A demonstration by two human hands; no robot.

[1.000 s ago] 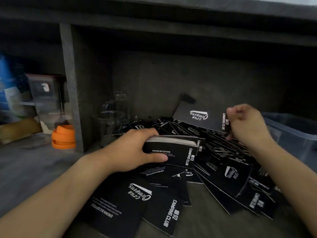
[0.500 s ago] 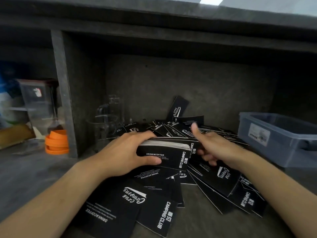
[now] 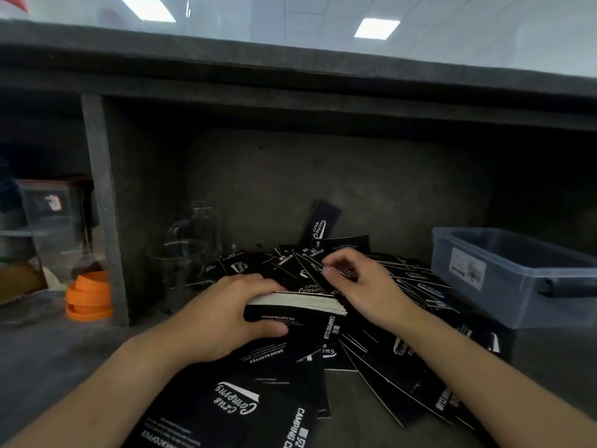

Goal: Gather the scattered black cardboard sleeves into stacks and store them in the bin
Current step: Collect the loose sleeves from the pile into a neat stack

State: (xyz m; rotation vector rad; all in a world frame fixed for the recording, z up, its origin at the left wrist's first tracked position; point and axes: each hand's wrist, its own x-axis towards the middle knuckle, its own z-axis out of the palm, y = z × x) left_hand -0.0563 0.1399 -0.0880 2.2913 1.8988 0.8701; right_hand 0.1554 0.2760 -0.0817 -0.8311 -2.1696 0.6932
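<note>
Grey shelf (image 3: 48, 367): orange lids (image 3: 89, 295) at left; left hand (image 3: 223, 315) grips a sleeve stack (image 3: 297, 307) over scattered sleeves (image 3: 387, 376); right hand (image 3: 365, 282) curls onto the pile, grasp unclear; bin (image 3: 504, 286) far right.

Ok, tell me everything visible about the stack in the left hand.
The stack is a bundle of flat black cardboard sleeves, pale edges forming a white band on top, white DRINK&COFFEE and CAMPING CLUB print on its front. The left hand grips its left end, fingers over the top, thumb on the front. Loose sleeves lie beneath.
</note>
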